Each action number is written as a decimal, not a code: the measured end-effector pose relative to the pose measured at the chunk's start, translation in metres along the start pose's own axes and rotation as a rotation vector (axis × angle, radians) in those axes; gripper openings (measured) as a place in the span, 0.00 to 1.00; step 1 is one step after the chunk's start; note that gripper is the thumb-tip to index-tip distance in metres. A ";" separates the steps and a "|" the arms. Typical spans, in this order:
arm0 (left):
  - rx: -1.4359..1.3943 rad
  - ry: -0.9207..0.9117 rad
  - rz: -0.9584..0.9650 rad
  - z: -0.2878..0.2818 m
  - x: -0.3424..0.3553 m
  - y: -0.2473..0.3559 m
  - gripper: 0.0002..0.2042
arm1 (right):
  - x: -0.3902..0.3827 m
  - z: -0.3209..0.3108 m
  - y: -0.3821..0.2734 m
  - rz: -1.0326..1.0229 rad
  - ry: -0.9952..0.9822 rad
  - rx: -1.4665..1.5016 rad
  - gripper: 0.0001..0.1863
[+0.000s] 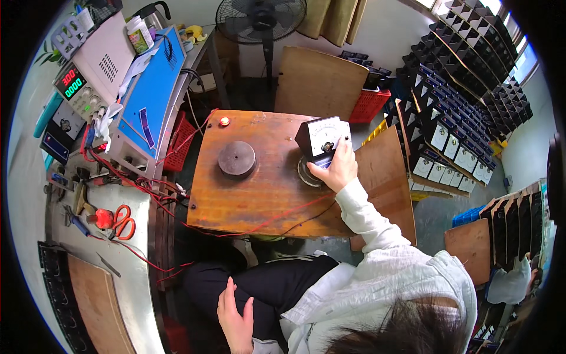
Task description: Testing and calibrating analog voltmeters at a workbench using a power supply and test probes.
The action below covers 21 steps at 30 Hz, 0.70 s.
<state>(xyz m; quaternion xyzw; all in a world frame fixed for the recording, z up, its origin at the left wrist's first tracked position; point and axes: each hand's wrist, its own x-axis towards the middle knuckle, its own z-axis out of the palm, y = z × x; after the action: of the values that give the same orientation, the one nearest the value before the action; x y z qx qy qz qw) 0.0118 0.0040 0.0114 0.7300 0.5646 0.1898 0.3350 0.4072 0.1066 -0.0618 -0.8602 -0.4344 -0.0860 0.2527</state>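
My right hand (339, 165) grips a black-cased analog meter (323, 134) with a white dial face by its lower right side. The meter is tilted, its dial facing up, at the right of the wooden table (265, 203). Partly hidden beneath it is a round dark piece with a pale rim (306, 175); whether they touch I cannot tell. Left of these, a dark round disc (236, 158) with a small centre hole lies on the wood. My left hand (236, 318) hovers over my lap, fingers stretched out, holding nothing.
A lit red lamp (224, 121) sits at the table's far left corner. Red and black wires cross its front edge. On the left bench are orange scissors (123, 222) and a power supply (88, 76). Racks of meters (454, 147) stand at right, a fan (262, 17) behind.
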 end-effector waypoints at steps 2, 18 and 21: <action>-0.015 -0.018 -0.004 0.001 0.000 -0.003 0.28 | 0.001 -0.001 0.002 -0.016 -0.017 0.008 0.63; 0.051 0.655 -0.004 -0.014 -0.054 -0.039 0.25 | -0.044 0.014 -0.069 -0.510 0.185 0.338 0.57; -0.060 0.847 -0.044 -0.022 -0.058 -0.041 0.30 | -0.122 0.008 -0.160 -0.648 -0.245 0.874 0.59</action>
<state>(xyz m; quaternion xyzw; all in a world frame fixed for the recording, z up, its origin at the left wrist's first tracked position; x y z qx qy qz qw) -0.0479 -0.0398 0.0040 0.5653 0.6619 0.4822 0.0987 0.2063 0.1037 -0.0561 -0.5016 -0.6980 0.1297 0.4943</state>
